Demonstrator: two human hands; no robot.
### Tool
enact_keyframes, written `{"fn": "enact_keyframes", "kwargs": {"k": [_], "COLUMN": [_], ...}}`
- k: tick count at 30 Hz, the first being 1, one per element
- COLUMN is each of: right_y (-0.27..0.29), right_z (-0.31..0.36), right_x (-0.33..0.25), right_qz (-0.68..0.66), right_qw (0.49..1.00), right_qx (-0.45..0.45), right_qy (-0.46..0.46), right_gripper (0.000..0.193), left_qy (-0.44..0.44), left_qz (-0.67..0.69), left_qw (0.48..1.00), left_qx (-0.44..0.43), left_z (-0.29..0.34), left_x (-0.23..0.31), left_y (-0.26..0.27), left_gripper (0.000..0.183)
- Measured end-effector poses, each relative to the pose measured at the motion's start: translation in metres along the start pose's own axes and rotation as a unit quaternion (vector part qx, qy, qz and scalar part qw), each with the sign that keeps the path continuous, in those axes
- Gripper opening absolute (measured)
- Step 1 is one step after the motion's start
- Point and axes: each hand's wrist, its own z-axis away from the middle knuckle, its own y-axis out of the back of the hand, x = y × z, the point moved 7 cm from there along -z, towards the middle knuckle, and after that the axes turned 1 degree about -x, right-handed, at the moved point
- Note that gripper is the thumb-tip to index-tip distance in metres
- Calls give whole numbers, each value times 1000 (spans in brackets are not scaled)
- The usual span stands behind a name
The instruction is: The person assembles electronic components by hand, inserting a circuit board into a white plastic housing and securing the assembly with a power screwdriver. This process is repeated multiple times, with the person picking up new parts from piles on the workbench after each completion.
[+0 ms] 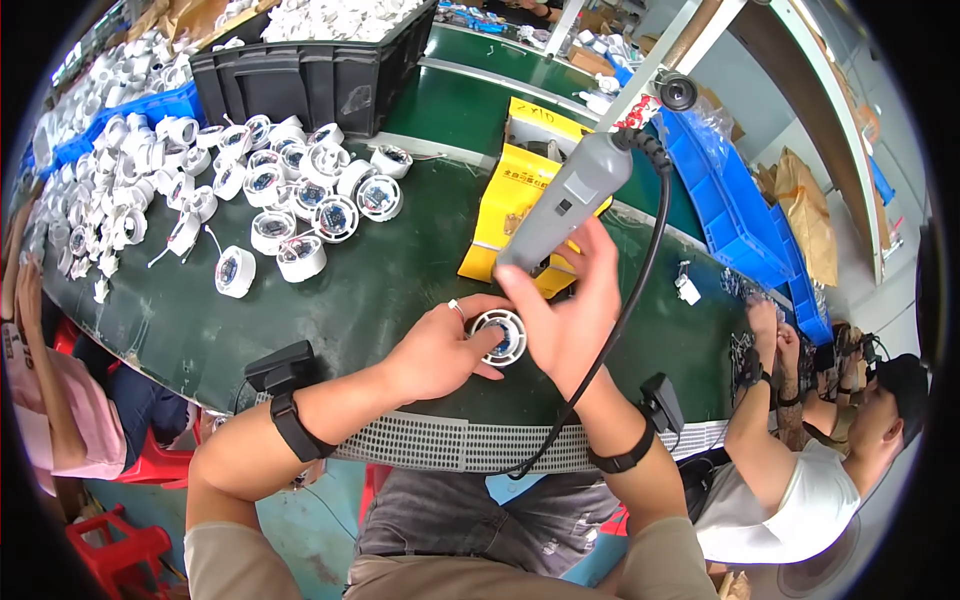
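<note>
My left hand (437, 350) is closed around a small round white housing (514, 340), its thumb over the dark circuit parts inside the ring. Just to the right, my right hand (574, 315) has its thumb and slightly blurred fingers spread apart. It is at the lower end of a grey corded power tool (570, 192), which looks like an electric screwdriver. The thumb lies close to the tool's end, though firm contact cannot be made out. The tool's tip is hidden.
Behind the tool stands a yellow box (485, 235). Many white housings (335, 217) lie left, before a black crate (300, 85). A black cable (640, 290) loops past my right forearm. Blue bins (715, 200) stand right. Co-workers sit on both sides; one wears a white shirt (790, 500).
</note>
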Motion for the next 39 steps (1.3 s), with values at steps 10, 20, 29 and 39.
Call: {"fn": "enact_keyframes", "kwargs": {"k": [10, 20, 29, 39], "right_y": [7, -5, 0, -10], "right_z": [-55, -57, -44, 4], "right_x": [18, 33, 27, 6], "right_qz": [-281, -257, -289, -366], "right_qw": [946, 950, 941, 920], "right_qx": [164, 164, 140, 66], "right_qy": [-10, -67, -104, -120], "right_gripper": [42, 29, 30, 36], "left_qy": [88, 101, 93, 62], "left_qz": [-30, -55, -46, -35], "left_qw": [994, 991, 992, 993], "left_qx": [53, 70, 71, 96], "left_z": [-4, -2, -5, -4], "left_x": [-6, -5, -7, -8], "left_y": [11, 15, 16, 15], "left_gripper": [34, 33, 34, 31]}}
